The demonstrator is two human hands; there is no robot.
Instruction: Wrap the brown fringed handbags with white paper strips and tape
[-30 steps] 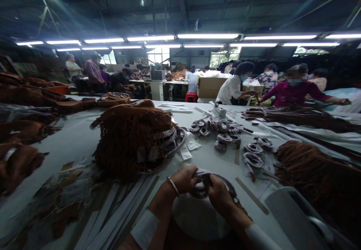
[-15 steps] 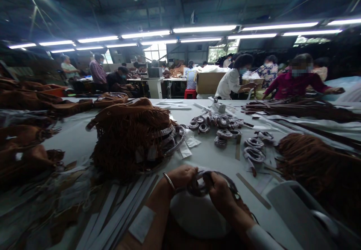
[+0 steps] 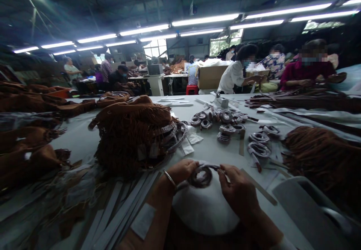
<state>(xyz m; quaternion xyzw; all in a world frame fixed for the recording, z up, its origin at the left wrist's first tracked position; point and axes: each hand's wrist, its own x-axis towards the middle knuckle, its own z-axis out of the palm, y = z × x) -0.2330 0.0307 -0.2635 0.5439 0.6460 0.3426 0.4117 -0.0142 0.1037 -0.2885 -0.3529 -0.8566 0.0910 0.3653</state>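
Observation:
A brown strap [image 3: 202,178] is coiled into a ring in front of me, with whitish wrapping showing along it. My left hand [image 3: 184,171] grips the coil's left upper side, thumb and fingers pinched; a bangle sits on that wrist. On the right, my right hand [image 3: 238,186] pinches the strap's outer length, which stretches away from the coil. Beneath both lies a rounded white piece [image 3: 205,210] close to my body. What it belongs to is in shadow.
Fringed brown bags [image 3: 132,133] are piled left of centre. Several coiled straps [image 3: 259,150] lie ahead and right. A brown fringed heap [image 3: 321,148] and a grey machine [image 3: 307,208] stand right. Flat strips [image 3: 126,208] lie at left. Co-workers [image 3: 234,75] are across the table.
My right hand has moved right and away from the coil, drawing a length of strap out along the top. The left hand stays at the coil's side. The view has tilted slightly.

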